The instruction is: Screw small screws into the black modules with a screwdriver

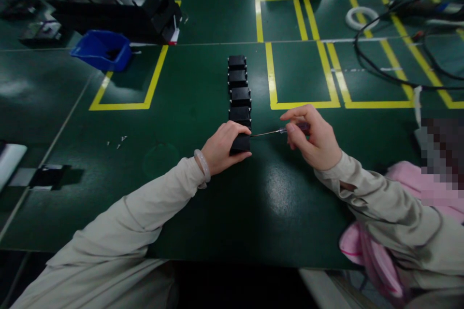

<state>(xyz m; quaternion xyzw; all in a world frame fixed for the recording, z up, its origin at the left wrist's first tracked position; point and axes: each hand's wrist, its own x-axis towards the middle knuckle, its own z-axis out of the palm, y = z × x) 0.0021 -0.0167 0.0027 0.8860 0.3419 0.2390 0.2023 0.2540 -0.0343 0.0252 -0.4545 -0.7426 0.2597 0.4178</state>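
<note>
Loosely, right hand (313, 137) grips screwdriver (294, 129).

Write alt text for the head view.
The left hand steadies a black block while the right hand holds a slim screwdriver, its tip at the block's right side. More black blocks line up beyond on the green table; a blue bin sits farther left.

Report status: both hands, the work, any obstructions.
Left hand gripping nearest black block. Right hand holding screwdriver, tip at block's right side. Four more blocks lined up beyond; nothing visible between the hands except screwdriver shaft.
</note>
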